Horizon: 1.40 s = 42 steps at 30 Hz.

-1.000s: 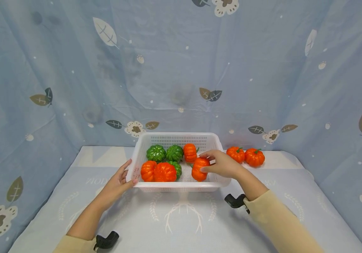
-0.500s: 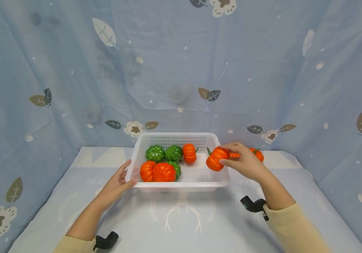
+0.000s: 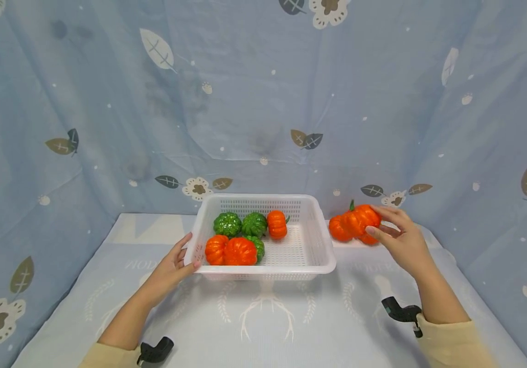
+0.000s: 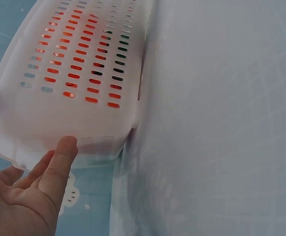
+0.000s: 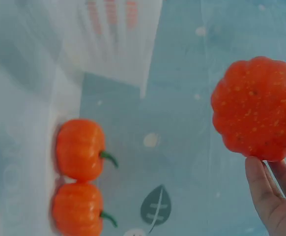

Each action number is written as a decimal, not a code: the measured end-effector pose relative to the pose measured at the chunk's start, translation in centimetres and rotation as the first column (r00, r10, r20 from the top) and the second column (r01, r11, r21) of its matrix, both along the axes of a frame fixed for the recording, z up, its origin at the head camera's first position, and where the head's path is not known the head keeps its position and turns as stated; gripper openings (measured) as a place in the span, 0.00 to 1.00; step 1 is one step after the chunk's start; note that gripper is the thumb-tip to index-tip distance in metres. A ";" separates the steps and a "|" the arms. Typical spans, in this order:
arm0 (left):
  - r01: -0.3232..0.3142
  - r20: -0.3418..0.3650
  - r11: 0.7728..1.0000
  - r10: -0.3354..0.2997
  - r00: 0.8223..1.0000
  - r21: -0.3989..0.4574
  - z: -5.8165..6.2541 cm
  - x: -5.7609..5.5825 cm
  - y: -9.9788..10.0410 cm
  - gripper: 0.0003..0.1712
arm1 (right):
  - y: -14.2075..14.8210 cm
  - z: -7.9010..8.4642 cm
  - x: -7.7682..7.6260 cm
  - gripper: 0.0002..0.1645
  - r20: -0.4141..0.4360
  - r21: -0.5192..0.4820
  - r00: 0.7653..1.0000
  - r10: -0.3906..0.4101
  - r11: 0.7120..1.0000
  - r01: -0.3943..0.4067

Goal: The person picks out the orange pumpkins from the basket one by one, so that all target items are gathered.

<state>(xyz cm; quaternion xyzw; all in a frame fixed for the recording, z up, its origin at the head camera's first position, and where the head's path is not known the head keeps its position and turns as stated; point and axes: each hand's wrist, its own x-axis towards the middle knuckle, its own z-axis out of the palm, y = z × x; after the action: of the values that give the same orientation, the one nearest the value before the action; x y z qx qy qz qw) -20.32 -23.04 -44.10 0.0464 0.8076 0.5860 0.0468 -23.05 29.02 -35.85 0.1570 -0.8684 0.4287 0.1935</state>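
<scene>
My right hand [image 3: 403, 243] pinches an orange toy pumpkin [image 3: 359, 220] with a green stem, raised just right of the white perforated basket [image 3: 263, 269]. Seen from the right wrist, its round underside [image 5: 256, 108] faces the camera, fingertips at its edge. Behind it two more orange pumpkins [image 5: 80, 150] sit side by side on the table; the head view shows them partly covered. My left hand [image 3: 166, 271] grips the basket's left end, thumb on the front rim. Inside the basket, three green pumpkins [image 3: 227, 225] and three orange pumpkins [image 3: 240, 251] lie mostly toward the left.
A pale patterned cloth covers the table [image 3: 268, 322]. Blue printed curtains [image 3: 245, 102] rise close behind the basket and along both sides. A black camera mount [image 3: 401, 311] is on the right wrist, another [image 3: 155, 351] on the left.
My right hand has lifted the orange pumpkin from the right part of the basket and carried it rightward over the rim toward the pumpkins on the table. My left hand has stayed at the basket.
</scene>
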 end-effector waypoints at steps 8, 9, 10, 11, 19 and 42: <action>-0.014 0.017 1.000 0.015 1.000 -0.015 0.0 0.3 0.0 0.53 | 3.4 -1.7 -1.0 0.35 0.025 -0.042 0.970 -0.241 0.969 0.242; -0.016 0.015 1.000 0.016 1.000 -0.020 0.0 0.3 0.0 0.53 | 3.8 -2.0 -1.2 0.36 0.036 -0.053 0.963 -0.267 0.962 0.269; -0.017 0.014 1.000 0.017 1.000 -0.022 0.0 0.3 0.0 0.53 | 4.2 -2.3 -1.4 0.37 0.051 -0.061 0.956 -0.289 0.954 0.292; -0.016 0.014 1.000 0.017 1.000 -0.022 0.1 0.3 -0.1 0.53 | 4.6 -2.5 -1.6 0.37 0.068 -0.064 0.949 -0.309 0.947 0.313; -0.004 0.021 1.000 0.004 1.000 -0.010 0.1 0.3 0.0 0.53 | 6.7 -3.8 -2.9 0.41 0.193 -0.065 0.885 -0.423 0.895 0.442; -0.007 0.020 1.000 0.007 1.000 0.000 0.2 0.1 0.0 0.53 | 10.1 -8.1 -6.9 0.44 0.291 0.053 0.829 -0.477 0.874 0.484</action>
<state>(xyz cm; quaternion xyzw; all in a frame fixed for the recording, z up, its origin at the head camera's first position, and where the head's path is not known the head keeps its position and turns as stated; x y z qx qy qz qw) -20.26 -23.00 -43.89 0.0378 0.8072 0.5866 0.0530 -29.96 39.12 -43.95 -0.1343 -0.8937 0.3950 0.1650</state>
